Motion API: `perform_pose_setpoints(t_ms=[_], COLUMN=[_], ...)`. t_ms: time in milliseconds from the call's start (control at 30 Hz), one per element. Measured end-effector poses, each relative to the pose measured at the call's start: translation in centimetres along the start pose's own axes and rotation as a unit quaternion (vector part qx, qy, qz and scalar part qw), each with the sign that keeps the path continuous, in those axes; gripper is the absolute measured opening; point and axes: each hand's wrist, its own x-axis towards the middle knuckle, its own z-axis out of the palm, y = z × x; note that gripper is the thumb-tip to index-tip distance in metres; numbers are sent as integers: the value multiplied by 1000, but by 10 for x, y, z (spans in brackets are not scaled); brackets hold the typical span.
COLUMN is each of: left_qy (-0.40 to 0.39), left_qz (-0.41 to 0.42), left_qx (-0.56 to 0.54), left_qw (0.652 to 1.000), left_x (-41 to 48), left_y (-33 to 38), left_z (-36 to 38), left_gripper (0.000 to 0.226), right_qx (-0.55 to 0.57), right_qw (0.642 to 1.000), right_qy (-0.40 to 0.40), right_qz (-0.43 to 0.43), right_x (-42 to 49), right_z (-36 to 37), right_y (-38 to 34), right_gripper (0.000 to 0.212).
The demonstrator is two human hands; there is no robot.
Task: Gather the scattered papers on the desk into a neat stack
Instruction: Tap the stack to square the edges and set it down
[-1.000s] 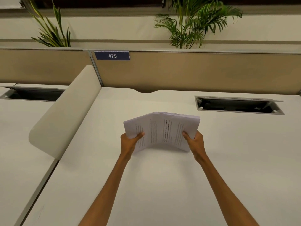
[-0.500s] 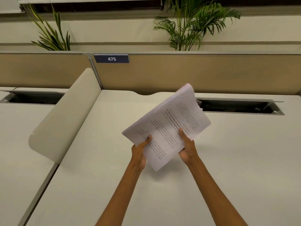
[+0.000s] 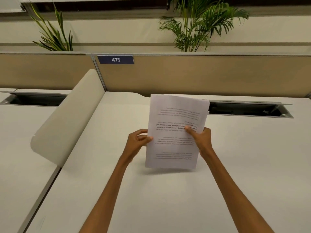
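Head view, the only one here. You've got the stack of papers (image 3: 175, 132) up off the counter (image 3: 168, 199), dead center of the frame, standing on its short edge with the printed side facing you. The text is upside down from where you're looking. The bottom edge hangs just above the counter surface with a soft shadow under it, though I can't tell for sure whether it's touching.

Your left hand (image 3: 137, 142) is at the left edge of the stack around mid height, thumb on the front of the sheets and the other fingers curled behind, so it's pinching the papers. Your right hand (image 3: 201, 138) grips the right edge a bit higher, thumb pressed over the printed lines and the rest of the hand wrapped around the back. Both hands are clamped on the same stack. The sheets look pretty well lined up, with just a sliver of one poking out at the upper right edge.

Behind the papers, toward the right of the frame, there's a long cable slot (image 3: 249, 109) cut into the counter. A rounded cream divider (image 3: 67, 118) runs along the left side of the counter. At the top, a tan partition (image 3: 218, 74) carries a dark blue 475 sign (image 3: 115, 59), with two leafy plants (image 3: 198, 24) sticking up behind it.
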Motion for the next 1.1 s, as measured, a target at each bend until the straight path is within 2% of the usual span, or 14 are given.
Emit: perform_pose_setpoints(t_ms=[100, 200, 300, 467, 600, 767, 933, 1000, 1100], left_qy=[29, 87, 96, 89, 90, 93, 158, 189, 183], left_qz=[47, 89, 121, 78, 85, 53, 33, 22, 12], left_qx=[14, 9, 2, -3, -6, -1, -118, -184, -274], left_qw=[998, 992, 988, 993, 992, 994, 980, 964, 944], left_x=[7, 11, 8, -2, 2, 1, -2, -3, -4], left_y=[18, 23, 18, -9, -3, -16, -16, -14, -10], left_z=[22, 32, 37, 48, 46, 46, 41, 41, 45], left_gripper=[35, 28, 22, 28, 23, 32, 26, 30, 40], right_qx=[-3, 2, -9, -44, -36, -32, -43, -24, 38], right_qw=[1000, 999, 997, 998, 998, 998, 991, 990, 990], right_qy=[-13, -9, -10, -26, -30, -48, -126, -131, -117], right_qz=[-22, -44, -75, -41, -53, 6, 12, 36, 71], right_x=[-8, -11, -12, -19, -14, -19, -10, -8, -10], right_z=[12, 13, 8, 5, 2, -1, -19, -29, -33], right_y=[-2, -7, -5, 20, 17, 33, 22, 23, 31], right_gripper=[12, 11, 13, 25, 24, 25, 21, 26, 38])
